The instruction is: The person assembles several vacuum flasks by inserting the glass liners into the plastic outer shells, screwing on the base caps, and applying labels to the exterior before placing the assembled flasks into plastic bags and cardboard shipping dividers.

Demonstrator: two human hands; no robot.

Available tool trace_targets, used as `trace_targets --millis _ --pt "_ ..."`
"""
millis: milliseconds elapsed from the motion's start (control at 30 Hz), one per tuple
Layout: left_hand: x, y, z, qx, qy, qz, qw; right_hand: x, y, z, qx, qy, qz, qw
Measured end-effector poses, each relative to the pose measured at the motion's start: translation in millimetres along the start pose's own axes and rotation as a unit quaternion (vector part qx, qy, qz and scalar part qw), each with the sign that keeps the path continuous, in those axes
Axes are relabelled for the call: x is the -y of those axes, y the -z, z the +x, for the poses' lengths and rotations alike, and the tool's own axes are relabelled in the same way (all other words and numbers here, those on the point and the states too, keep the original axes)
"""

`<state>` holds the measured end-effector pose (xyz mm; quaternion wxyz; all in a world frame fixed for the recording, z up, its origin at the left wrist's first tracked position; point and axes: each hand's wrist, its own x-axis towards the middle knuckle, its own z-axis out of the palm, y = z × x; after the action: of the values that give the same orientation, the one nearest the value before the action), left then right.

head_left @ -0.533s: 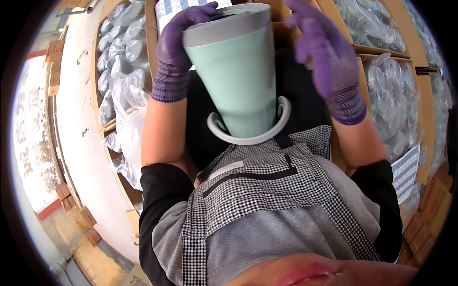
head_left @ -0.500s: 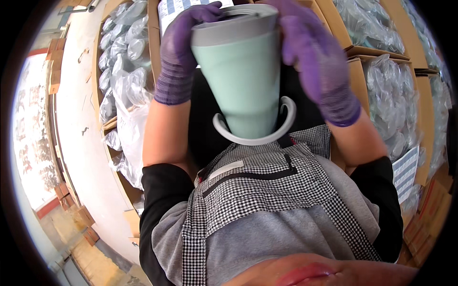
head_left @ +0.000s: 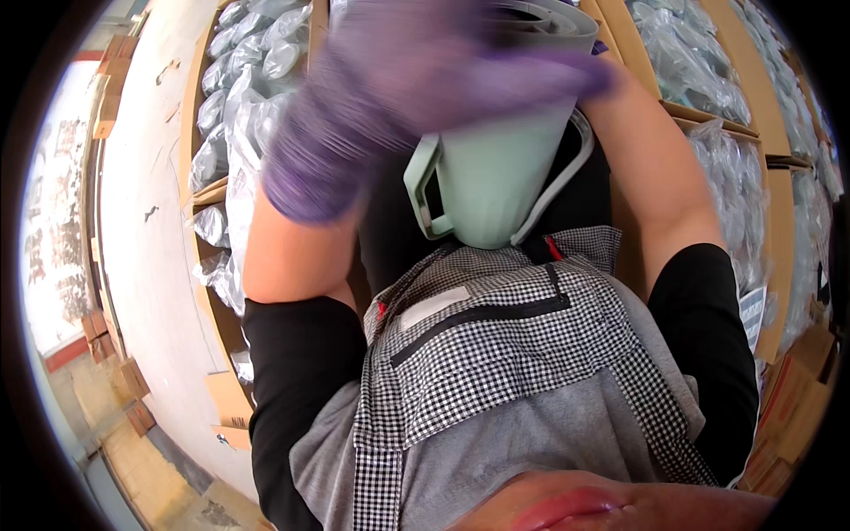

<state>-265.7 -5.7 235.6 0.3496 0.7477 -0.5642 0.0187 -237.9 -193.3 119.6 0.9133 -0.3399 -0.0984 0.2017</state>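
Corrugated cardboard boxes point(head_left: 778, 230) flank the person, stiff-edged and matt brown, packed with crinkled, glossy see-through plastic bags point(head_left: 730, 199); on the left, another carton holds rounded, plastic-wrapped items point(head_left: 239, 66) in rows. Along that side runs a pale, flat surface point(head_left: 159, 186), scuffed and marked. The person wears a soft heathered-grey top point(head_left: 531, 442) with black sleeves point(head_left: 301, 372), and over it an apron point(head_left: 496, 363) in fine black-and-white checked cloth. Above the dark trousers point(head_left: 387, 212) is a pale green tumbler point(head_left: 496, 181), a smooth tapering cone, its narrow foot near the apron's edge and its broad grey rim point(head_left: 553, 26) at the top of the view. The left hand point(head_left: 403, 75), in a purple glove with a ribbed knit cuff, sweeps as a blur across the front of the tumbler; whether its fingers grip cannot be told. The right hand point(head_left: 599, 46) is mostly hidden, a purple sliver beside the rim, so its hold cannot be told either. A slim grey band point(head_left: 574, 165) curves along the tumbler's right flank, and an angular green handle point(head_left: 423, 188) juts from its left. Smallest are the apron's black zip point(head_left: 482, 314), whitish rectangular patch point(head_left: 434, 307) and red tab point(head_left: 554, 248).
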Motion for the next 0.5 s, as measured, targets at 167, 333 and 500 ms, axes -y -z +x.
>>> trace_targets --millis 167,333,500 --pt "145.4 -12.0 -32.1 -0.042 0.038 -0.451 0.891 15.1 55.0 19.6 -0.022 0.192 -0.364 0.911" --pt "108.2 -37.4 -35.1 -0.212 0.145 -0.266 0.929 -9.5 -22.6 -37.9 -0.244 0.352 -0.675 0.601" --pt "27.5 -29.9 -12.8 -0.241 0.044 0.23 0.942 -3.2 24.4 0.5 -0.064 0.194 -0.174 0.963"
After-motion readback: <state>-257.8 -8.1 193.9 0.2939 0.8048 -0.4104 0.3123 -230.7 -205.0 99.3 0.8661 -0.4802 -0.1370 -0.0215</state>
